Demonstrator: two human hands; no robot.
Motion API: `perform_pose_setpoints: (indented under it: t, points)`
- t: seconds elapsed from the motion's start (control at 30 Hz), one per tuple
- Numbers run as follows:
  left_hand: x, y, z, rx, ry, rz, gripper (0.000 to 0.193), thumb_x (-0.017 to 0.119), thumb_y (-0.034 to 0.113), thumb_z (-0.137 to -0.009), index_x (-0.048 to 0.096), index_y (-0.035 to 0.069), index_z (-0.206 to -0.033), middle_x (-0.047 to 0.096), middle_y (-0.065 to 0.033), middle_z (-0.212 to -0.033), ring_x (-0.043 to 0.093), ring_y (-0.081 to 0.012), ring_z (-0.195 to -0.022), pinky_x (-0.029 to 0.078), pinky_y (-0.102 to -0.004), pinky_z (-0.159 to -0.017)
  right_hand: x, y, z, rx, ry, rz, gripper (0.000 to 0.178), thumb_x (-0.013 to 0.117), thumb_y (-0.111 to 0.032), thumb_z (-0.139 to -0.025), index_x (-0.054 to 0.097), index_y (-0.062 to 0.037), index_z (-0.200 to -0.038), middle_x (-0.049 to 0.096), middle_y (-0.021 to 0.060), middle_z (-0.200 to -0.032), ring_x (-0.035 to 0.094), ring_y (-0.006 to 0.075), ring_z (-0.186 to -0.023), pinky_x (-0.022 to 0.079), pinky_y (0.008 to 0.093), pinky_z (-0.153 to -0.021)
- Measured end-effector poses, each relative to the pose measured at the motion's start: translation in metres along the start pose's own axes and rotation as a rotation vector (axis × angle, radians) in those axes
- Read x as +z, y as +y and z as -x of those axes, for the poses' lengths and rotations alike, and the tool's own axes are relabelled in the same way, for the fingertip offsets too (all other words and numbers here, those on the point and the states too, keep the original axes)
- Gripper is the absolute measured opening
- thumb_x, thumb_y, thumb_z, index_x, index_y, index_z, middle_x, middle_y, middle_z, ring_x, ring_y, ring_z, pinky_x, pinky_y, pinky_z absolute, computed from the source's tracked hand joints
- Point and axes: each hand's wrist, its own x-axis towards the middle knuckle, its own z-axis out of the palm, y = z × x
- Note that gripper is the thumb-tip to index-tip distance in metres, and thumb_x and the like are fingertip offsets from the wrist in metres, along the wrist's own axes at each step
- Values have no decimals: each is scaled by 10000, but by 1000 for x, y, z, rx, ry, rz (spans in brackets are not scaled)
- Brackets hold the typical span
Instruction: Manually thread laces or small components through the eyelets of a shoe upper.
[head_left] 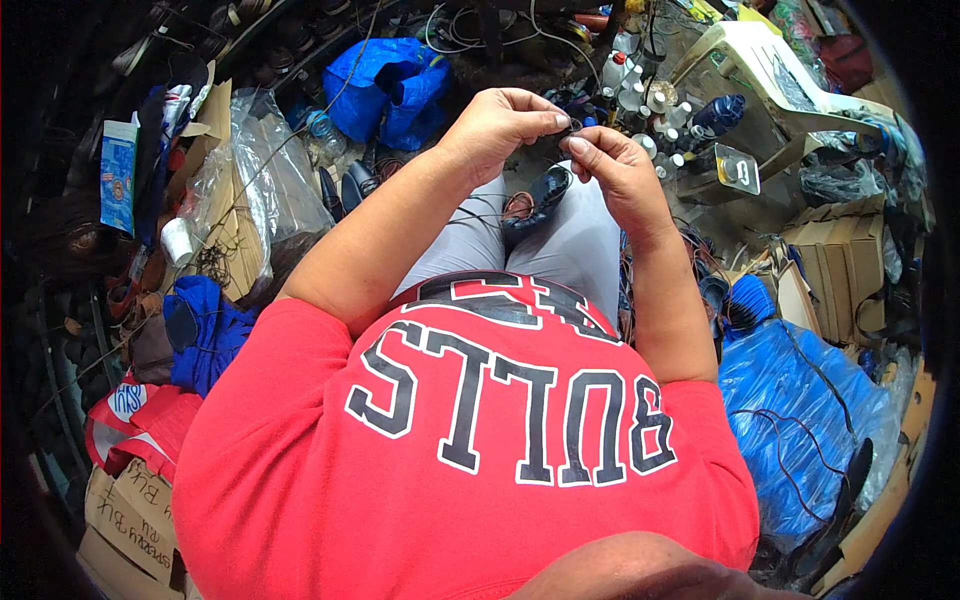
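In front of my knees, my left hand [508, 122] and my right hand [618, 172] are raised close together, thumbs and forefingers pinched. Between the fingertips is a small, thin dark strand [573, 128], perhaps thread or cord; its exact kind is too small to tell. Just below the hands, a dark shoe [540, 205] with a brown inside rests between my thighs, which are in light grey trousers. Thin dark thread also trails over the left thigh.
White-capped bottles [632, 95] crowd the floor ahead, beside a worn white plastic chair [775, 70]. A blue bag [385, 85] lies ahead left, clear plastic over cardboard [265, 170] at left. A blue plastic-wrapped bundle [800, 420] and cardboard boxes [838, 262] are at right.
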Motion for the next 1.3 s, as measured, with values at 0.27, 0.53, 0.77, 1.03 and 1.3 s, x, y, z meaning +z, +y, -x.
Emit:
perform_pose_setpoints:
  t: [0.27,0.53,0.77,1.03,1.3]
  points:
    - [4,-4,-1,-19,-14,89,81,662,60,-699,604,22,-740,606,-48,-702,555,-106,-659,421,-212,-623,2,-2,0,28,-52,-20,161,573,-151,-826,596,-20,-916,575,-4,-740,505,68,-655,401,209,-611]
    - [13,-15,-6,-1,-41,332,78,586,7,-751,526,2,-701,572,-107,-692,580,-202,-618,517,-360,-552,8,11,-3,-55,56,-73,145,568,-119,-827,598,-7,-915,585,4,-766,504,72,-654,393,202,-614]
    - [21,-16,-4,72,12,292,93,575,-3,-749,503,13,-692,555,-97,-663,570,-198,-588,493,-346,-493,17,22,-6,-162,141,-219,100,548,-65,-832,604,-7,-890,580,25,-799,484,90,-687,380,208,-639]
    - [24,-20,-8,101,69,297,107,571,-3,-741,489,23,-677,538,-78,-636,553,-174,-556,472,-314,-477,20,27,-11,-224,184,-218,89,554,-73,-828,615,-20,-866,574,0,-762,489,75,-672,385,208,-643]
    - [25,-18,-8,80,48,324,46,570,18,-763,525,12,-756,539,-73,-643,561,-173,-587,467,-289,-528,14,29,-14,-256,168,-249,85,549,-77,-840,599,-16,-870,581,15,-795,496,81,-676,394,210,-643]
